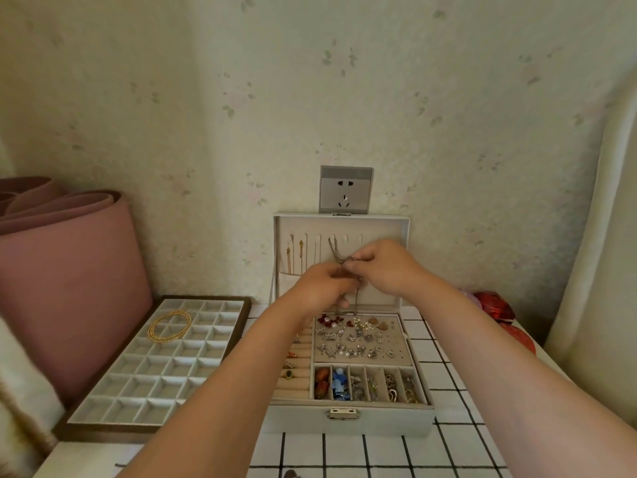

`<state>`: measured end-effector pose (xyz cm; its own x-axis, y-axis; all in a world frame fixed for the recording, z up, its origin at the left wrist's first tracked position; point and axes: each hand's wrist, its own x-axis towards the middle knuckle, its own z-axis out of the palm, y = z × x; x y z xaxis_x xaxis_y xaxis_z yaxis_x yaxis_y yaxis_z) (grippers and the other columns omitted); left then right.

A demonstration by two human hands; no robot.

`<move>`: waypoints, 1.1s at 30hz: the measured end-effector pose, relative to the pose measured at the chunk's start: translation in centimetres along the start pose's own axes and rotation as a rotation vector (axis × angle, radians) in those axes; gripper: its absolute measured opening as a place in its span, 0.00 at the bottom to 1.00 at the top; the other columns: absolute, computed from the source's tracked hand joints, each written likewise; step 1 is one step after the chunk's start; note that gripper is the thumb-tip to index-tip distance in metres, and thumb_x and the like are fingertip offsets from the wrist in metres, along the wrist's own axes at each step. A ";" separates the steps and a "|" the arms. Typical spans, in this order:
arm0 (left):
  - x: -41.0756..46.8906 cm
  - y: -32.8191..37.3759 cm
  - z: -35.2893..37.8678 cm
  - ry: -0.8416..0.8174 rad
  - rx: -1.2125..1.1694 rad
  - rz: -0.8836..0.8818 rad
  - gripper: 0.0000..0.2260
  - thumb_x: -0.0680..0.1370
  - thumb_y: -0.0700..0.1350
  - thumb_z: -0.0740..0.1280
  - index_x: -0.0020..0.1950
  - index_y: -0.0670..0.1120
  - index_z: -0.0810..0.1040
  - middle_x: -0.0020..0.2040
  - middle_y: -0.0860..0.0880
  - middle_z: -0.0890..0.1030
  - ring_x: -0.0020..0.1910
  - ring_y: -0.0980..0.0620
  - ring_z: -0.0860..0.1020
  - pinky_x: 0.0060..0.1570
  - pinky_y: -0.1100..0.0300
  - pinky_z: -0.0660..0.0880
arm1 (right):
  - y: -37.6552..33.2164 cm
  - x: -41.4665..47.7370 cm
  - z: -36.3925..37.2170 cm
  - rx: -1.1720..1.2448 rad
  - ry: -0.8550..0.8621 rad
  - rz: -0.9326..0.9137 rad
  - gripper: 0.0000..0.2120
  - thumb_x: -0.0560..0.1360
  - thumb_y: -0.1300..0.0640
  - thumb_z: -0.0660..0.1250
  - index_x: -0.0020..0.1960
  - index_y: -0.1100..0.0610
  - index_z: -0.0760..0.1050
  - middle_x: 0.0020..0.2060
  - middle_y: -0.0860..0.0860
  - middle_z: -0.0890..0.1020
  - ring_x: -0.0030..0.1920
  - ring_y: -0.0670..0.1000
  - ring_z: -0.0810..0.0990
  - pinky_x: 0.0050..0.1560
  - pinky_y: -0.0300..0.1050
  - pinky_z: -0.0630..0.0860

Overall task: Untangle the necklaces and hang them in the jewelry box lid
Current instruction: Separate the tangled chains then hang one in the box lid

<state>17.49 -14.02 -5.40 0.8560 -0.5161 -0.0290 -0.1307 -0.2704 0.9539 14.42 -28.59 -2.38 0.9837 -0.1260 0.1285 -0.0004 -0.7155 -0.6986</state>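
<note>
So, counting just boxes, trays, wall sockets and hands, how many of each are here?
Jewelry box: 1
Divided tray: 1
Wall socket: 1
Hands: 2, left hand and right hand, both pinching a silver chain
Total: 5

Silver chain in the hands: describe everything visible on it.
The silver chain is thin, dull grey metal. Its upper part seems to hang from a slot in the upright jewelry box lid, bunching at the hands. The left hand and right hand both pinch it there, close together. A strand drops below them in front of the lid's pocket. No clasp or pendant can be made out.
</note>
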 end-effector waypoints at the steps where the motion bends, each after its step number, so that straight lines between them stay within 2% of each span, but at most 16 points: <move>1: 0.0 0.0 0.0 -0.013 -0.001 -0.005 0.09 0.80 0.41 0.66 0.58 0.47 0.80 0.37 0.58 0.83 0.30 0.59 0.76 0.27 0.71 0.70 | -0.1 0.1 0.0 0.029 0.020 -0.010 0.08 0.79 0.57 0.69 0.44 0.55 0.84 0.38 0.55 0.85 0.39 0.51 0.82 0.44 0.45 0.77; 3: 0.1 -0.2 0.0 0.011 0.007 -0.003 0.06 0.80 0.42 0.67 0.55 0.46 0.82 0.41 0.54 0.84 0.30 0.59 0.76 0.29 0.70 0.71 | -0.1 0.2 0.2 0.066 0.059 -0.012 0.08 0.79 0.57 0.69 0.41 0.52 0.83 0.37 0.54 0.85 0.40 0.51 0.83 0.45 0.47 0.79; 5: 0.2 -0.4 -0.1 0.079 0.013 0.007 0.05 0.80 0.42 0.67 0.49 0.43 0.82 0.41 0.50 0.84 0.31 0.57 0.76 0.32 0.68 0.73 | 0.2 0.5 0.5 0.045 0.065 0.011 0.08 0.78 0.57 0.69 0.41 0.52 0.82 0.36 0.49 0.83 0.37 0.47 0.80 0.42 0.44 0.76; 7: 0.3 -0.4 -0.3 0.138 0.020 0.026 0.06 0.80 0.41 0.66 0.45 0.43 0.82 0.37 0.49 0.81 0.32 0.55 0.75 0.34 0.67 0.74 | 0.6 0.6 0.5 -0.046 -0.020 0.071 0.07 0.78 0.59 0.67 0.43 0.56 0.82 0.35 0.48 0.81 0.36 0.46 0.77 0.39 0.42 0.74; 8: 0.4 -0.4 -0.4 0.162 0.031 0.030 0.06 0.80 0.42 0.67 0.45 0.44 0.82 0.35 0.50 0.80 0.33 0.55 0.75 0.36 0.66 0.74 | 0.7 0.6 0.6 -0.114 -0.088 0.108 0.07 0.77 0.59 0.67 0.43 0.58 0.82 0.36 0.51 0.81 0.38 0.48 0.78 0.41 0.43 0.76; 10: 0.6 -0.4 -0.5 0.204 0.065 0.036 0.05 0.79 0.44 0.68 0.48 0.45 0.83 0.38 0.52 0.80 0.38 0.56 0.76 0.44 0.61 0.74 | 0.8 0.4 1.0 -0.191 -0.201 0.151 0.08 0.74 0.57 0.68 0.45 0.61 0.82 0.40 0.55 0.83 0.43 0.53 0.81 0.48 0.46 0.79; 11: 0.7 -0.4 -0.6 0.214 0.078 0.041 0.05 0.79 0.44 0.69 0.48 0.46 0.84 0.41 0.52 0.81 0.40 0.56 0.77 0.47 0.59 0.75 | 0.7 0.4 1.3 -0.163 -0.226 0.146 0.07 0.72 0.57 0.70 0.45 0.61 0.82 0.39 0.54 0.83 0.42 0.52 0.81 0.47 0.46 0.78; 14: 0.7 -0.3 -0.7 0.201 0.096 0.051 0.05 0.77 0.45 0.70 0.46 0.46 0.85 0.43 0.51 0.84 0.43 0.55 0.80 0.49 0.59 0.77 | 0.2 0.5 2.4 -0.089 -0.187 0.098 0.07 0.70 0.57 0.75 0.43 0.60 0.83 0.35 0.54 0.82 0.36 0.49 0.79 0.43 0.48 0.79; 16: 0.5 -0.3 -1.0 0.208 0.085 0.070 0.05 0.77 0.45 0.70 0.46 0.47 0.86 0.44 0.51 0.85 0.45 0.57 0.80 0.48 0.61 0.75 | 0.4 0.9 2.7 -0.081 -0.143 0.082 0.05 0.73 0.59 0.72 0.41 0.61 0.84 0.37 0.55 0.85 0.35 0.49 0.78 0.46 0.50 0.79; 18: 0.5 -0.4 -1.4 0.255 0.104 0.096 0.05 0.77 0.46 0.70 0.46 0.49 0.85 0.46 0.54 0.84 0.47 0.58 0.79 0.47 0.61 0.73 | 0.4 1.2 2.7 -0.080 -0.117 0.071 0.09 0.76 0.58 0.70 0.38 0.57 0.83 0.39 0.55 0.86 0.32 0.48 0.77 0.45 0.47 0.78; 20: 0.5 -0.8 -1.8 0.314 0.222 0.132 0.06 0.78 0.47 0.67 0.50 0.52 0.84 0.50 0.56 0.83 0.52 0.56 0.79 0.50 0.60 0.73 | 0.1 1.4 2.5 -0.064 -0.075 0.048 0.11 0.78 0.58 0.69 0.36 0.55 0.81 0.38 0.52 0.86 0.30 0.46 0.76 0.41 0.43 0.76; 23: 0.4 -1.8 -2.5 0.352 0.519 0.211 0.13 0.80 0.47 0.63 0.63 0.52 0.79 0.62 0.53 0.78 0.60 0.52 0.76 0.58 0.55 0.74 | -0.4 1.8 2.2 -0.025 0.055 0.003 0.11 0.78 0.58 0.69 0.38 0.54 0.81 0.37 0.51 0.86 0.29 0.42 0.75 0.36 0.39 0.72; 25: 0.2 -2.4 -2.8 0.338 0.741 0.238 0.15 0.80 0.46 0.61 0.65 0.50 0.78 0.64 0.50 0.74 0.60 0.48 0.76 0.56 0.53 0.75 | -0.6 2.1 2.1 0.033 0.139 -0.012 0.09 0.78 0.57 0.70 0.39 0.54 0.82 0.37 0.50 0.86 0.28 0.43 0.76 0.36 0.40 0.74; 29: -0.3 -2.9 -2.7 0.323 0.973 0.320 0.15 0.81 0.48 0.59 0.66 0.48 0.76 0.62 0.50 0.74 0.58 0.46 0.76 0.50 0.52 0.75 | -1.1 2.5 2.1 0.052 0.264 -0.063 0.09 0.77 0.57 0.71 0.39 0.53 0.84 0.36 0.46 0.85 0.35 0.43 0.79 0.42 0.42 0.75; 33: -0.4 -2.9 -2.3 0.321 1.097 0.333 0.16 0.82 0.52 0.57 0.63 0.46 0.77 0.62 0.47 0.74 0.62 0.45 0.72 0.53 0.52 0.72 | -0.9 2.4 2.9 -0.005 0.274 -0.081 0.04 0.77 0.57 0.71 0.46 0.53 0.85 0.45 0.47 0.86 0.47 0.46 0.82 0.52 0.43 0.77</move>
<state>18.74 -11.14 -7.51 0.7646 -0.5076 0.3971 -0.5946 -0.7934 0.1307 17.32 -26.32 -3.47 0.8951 -0.2494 0.3697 0.0742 -0.7342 -0.6749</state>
